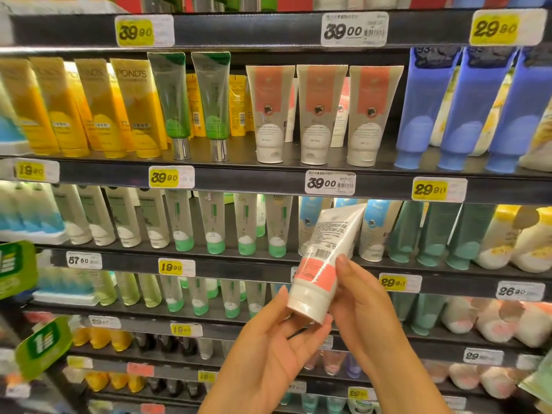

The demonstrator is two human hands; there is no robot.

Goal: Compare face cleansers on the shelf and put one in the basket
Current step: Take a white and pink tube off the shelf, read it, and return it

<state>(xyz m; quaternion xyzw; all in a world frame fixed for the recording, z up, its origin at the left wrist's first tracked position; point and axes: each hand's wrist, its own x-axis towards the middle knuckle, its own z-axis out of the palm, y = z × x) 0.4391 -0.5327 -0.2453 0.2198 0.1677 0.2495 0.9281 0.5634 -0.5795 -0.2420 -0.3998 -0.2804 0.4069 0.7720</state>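
While the dark shelving (268, 180) fills the whole view with row upon row of standing tubes, both hands hold one cleanser up in front of it. The shelf at the top carries yellow tubes (98, 106) at the left, two green tubes (191, 100) with silver caps, three white-and-coral tubes (321, 112) in the middle and blue tubes (460, 106) at the right. Below them stand white tubes with green caps (230, 222). A price tag reading 39.00 (330, 183) sits on the shelf edge under the coral row. The left hand (268, 348) has palm up, fingers (294, 327) loosely curled, gripping the cap end from below. The right hand (364, 300) pinches the tube's side, thumb pressed against the coral band. The white-and-coral cleanser tube (325, 258) tilts cap down, its printed back and barcode facing the camera.
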